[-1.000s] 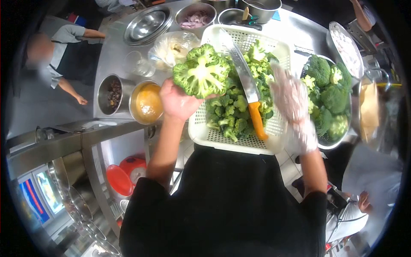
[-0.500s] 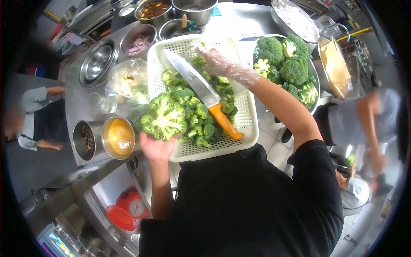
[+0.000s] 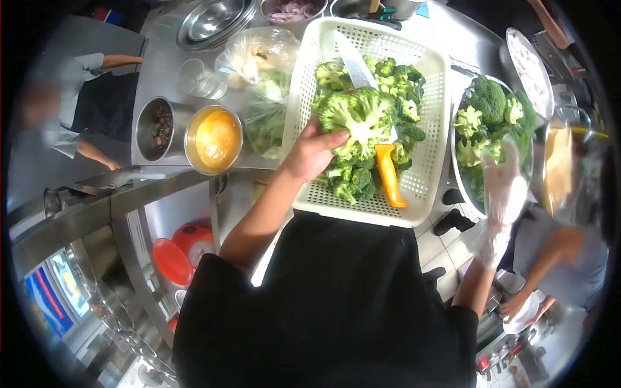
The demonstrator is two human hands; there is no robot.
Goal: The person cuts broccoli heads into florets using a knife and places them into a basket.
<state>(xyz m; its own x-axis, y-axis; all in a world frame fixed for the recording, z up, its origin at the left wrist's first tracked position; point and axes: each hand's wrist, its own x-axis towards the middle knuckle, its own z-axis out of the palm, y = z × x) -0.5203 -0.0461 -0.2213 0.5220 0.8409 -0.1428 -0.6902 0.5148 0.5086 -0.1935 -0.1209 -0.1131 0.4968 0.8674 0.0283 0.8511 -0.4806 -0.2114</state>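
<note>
My bare left hand (image 3: pixel 312 154) grips a broccoli head (image 3: pixel 357 119) with its cut stem side toward me, above the white perforated basket (image 3: pixel 432 155). Under it lie several cut broccoli florets (image 3: pixel 354 184). A knife (image 3: pixel 388 178) with an orange handle rests on the florets, and the broccoli head hides part of its blade. On the right, my right hand (image 3: pixel 504 187) wears a clear plastic glove. Its fingers are apart and stretched toward the broccoli heads (image 3: pixel 488 100) in a round bowl (image 3: pixel 458 169), with nothing visible in them.
Left of the basket are a plastic bag of vegetables (image 3: pixel 262 90), a glass jar (image 3: pixel 204 79), a pot of orange liquid (image 3: pixel 213 139) and a pot of dark pieces (image 3: pixel 158 129). Stacked metal bowls (image 3: pixel 210 26) stand behind. People stand at both sides; one person's arm (image 3: pixel 550 258) is near my right.
My right hand has moved from the basket's far end to the bowl on the right. My left hand has lifted the broccoli head over the basket's middle. The camera view has shifted.
</note>
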